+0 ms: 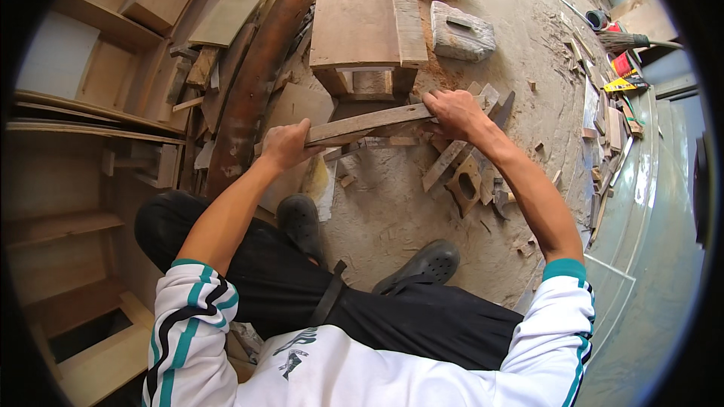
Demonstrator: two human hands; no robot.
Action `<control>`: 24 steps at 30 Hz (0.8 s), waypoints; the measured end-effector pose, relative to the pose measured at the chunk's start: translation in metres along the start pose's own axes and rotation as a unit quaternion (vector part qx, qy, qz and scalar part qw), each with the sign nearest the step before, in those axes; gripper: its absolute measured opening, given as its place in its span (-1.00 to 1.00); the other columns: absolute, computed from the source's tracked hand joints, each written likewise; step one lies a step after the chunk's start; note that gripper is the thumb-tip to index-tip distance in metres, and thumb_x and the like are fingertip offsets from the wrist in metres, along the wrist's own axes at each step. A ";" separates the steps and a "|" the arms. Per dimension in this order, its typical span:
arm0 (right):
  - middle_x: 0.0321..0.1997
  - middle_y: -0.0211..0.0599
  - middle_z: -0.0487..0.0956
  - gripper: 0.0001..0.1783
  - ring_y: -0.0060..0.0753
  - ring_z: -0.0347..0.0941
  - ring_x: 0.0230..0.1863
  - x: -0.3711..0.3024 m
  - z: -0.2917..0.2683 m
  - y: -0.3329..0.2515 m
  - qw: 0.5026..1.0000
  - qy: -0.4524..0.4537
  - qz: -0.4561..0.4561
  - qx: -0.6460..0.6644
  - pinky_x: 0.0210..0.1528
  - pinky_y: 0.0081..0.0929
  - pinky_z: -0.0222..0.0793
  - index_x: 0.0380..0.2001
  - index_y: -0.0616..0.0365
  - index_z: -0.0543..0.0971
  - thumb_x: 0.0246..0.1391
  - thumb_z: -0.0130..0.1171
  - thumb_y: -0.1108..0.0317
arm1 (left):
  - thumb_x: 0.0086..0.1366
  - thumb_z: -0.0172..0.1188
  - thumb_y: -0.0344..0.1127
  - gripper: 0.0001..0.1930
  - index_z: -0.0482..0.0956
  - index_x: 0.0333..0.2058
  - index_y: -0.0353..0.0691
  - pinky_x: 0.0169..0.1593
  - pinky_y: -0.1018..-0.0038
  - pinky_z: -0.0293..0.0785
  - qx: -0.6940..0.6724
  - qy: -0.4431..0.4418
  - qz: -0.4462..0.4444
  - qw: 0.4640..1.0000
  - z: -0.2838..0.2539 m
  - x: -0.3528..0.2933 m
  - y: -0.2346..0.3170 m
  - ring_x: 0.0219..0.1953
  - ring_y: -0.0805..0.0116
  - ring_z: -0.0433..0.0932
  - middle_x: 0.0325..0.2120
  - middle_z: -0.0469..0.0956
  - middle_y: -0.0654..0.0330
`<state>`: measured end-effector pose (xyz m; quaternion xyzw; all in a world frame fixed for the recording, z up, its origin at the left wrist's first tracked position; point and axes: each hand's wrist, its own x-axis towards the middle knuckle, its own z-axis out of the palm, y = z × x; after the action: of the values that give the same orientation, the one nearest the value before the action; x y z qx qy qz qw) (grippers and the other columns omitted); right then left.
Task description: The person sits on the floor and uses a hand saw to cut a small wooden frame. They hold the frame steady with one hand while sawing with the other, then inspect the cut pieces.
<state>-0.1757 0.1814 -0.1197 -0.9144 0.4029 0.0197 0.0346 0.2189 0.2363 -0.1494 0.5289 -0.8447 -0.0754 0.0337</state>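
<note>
A narrow wooden strip [368,125] spans the space between my two hands, level and slightly higher at its right end. My left hand [286,145] is closed round its left end, and my right hand [455,113] grips the right end. Just beyond the strip stands a small wooden stool-like box [354,19] with a flat top and short legs. A short plank [408,26] lies along the right side of that top. Below my right hand, a handsaw's wooden handle [464,185] rests among offcuts, beside what looks like a hammer [500,200].
A pale stone block [462,32] sits right of the box. Left of it run a long rusty-brown beam [256,79] and stacked boards. Wooden cabinet frames [60,211] line the far left. At right lie scattered wood scraps [609,124], a broom [626,41] and a glossy sheet [641,256].
</note>
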 end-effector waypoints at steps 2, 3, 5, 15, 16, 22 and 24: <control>-0.26 -0.20 0.60 -0.45 -0.07 0.60 -0.17 -0.005 0.007 -0.009 0.999 0.038 -0.002 -0.004 -0.16 -0.21 0.51 -0.22 0.13 0.47 0.04 0.35 -0.13 | 0.11 0.42 0.13 -0.49 0.42 -0.33 -0.17 -0.35 0.07 0.54 -0.002 -0.001 -0.002 1.000 0.001 -0.005 0.000 -0.42 -0.09 0.65 -0.55 0.62 0.01; -0.28 -0.19 0.59 -0.46 -0.09 0.60 -0.17 -0.006 0.007 -0.010 0.998 0.058 -0.004 -0.010 -0.15 -0.23 0.49 -0.22 0.13 0.47 0.04 0.35 -0.12 | 0.10 0.42 0.14 -0.49 0.42 -0.33 -0.16 -0.36 0.07 0.54 0.000 -0.001 -0.004 1.000 0.002 -0.005 0.000 -0.42 -0.08 0.65 -0.55 0.62 0.02; -0.29 -0.19 0.59 -0.46 -0.11 0.60 -0.18 -0.008 0.011 -0.012 0.998 0.061 -0.002 -0.020 -0.18 -0.25 0.48 -0.24 0.13 0.47 0.04 0.34 -0.12 | 0.09 0.42 0.14 -0.49 0.42 -0.34 -0.16 -0.36 0.06 0.54 -0.004 -0.002 -0.006 1.000 0.003 -0.008 0.001 -0.42 -0.09 0.64 -0.55 0.62 0.02; -0.29 -0.17 0.61 -0.51 -0.09 0.61 -0.18 0.008 0.021 0.003 0.999 0.042 0.005 -0.031 -0.18 -0.21 0.47 -0.25 0.14 0.49 0.03 0.35 -0.06 | 0.02 0.45 0.21 -0.41 0.46 -0.28 -0.18 -0.20 -0.01 0.52 -0.012 -0.112 -0.026 0.993 -0.014 0.011 -0.008 -0.26 -0.15 0.65 -0.41 0.65 -0.07; -0.29 -0.16 0.61 -0.51 -0.08 0.61 -0.17 0.010 0.019 0.004 0.999 0.040 0.002 -0.024 -0.18 -0.20 0.47 -0.24 0.14 0.50 0.04 0.34 -0.06 | 0.01 0.45 0.22 -0.40 0.48 -0.26 -0.18 -0.18 0.00 0.53 -0.013 -0.123 -0.038 0.992 -0.018 0.012 -0.009 -0.24 -0.14 0.65 -0.38 0.66 -0.07; -0.12 -0.09 0.64 -0.48 -0.03 0.58 0.02 0.032 0.002 0.019 0.995 -0.083 0.038 -0.037 -0.02 -0.13 0.45 -0.05 0.17 0.46 -0.01 0.36 0.13 | -0.02 0.47 0.28 -0.35 0.55 -0.24 -0.21 -0.13 0.02 0.54 -0.035 -0.158 -0.066 0.985 -0.033 0.030 -0.007 -0.20 -0.16 0.65 -0.32 0.66 -0.09; -0.13 -0.05 0.65 -0.48 0.01 0.59 0.00 0.037 -0.005 0.017 0.990 -0.132 0.046 -0.022 -0.05 -0.09 0.48 -0.07 0.19 0.47 -0.01 0.36 0.12 | -0.04 0.48 0.29 -0.33 0.57 -0.26 -0.23 -0.10 0.03 0.54 -0.034 -0.167 -0.060 0.984 -0.035 0.036 -0.013 -0.18 -0.13 0.65 -0.29 0.67 -0.09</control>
<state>-0.1630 0.1425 -0.1179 -0.8850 0.4356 0.1501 0.0665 0.2192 0.1952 -0.1175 0.5573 -0.8021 -0.1927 -0.0944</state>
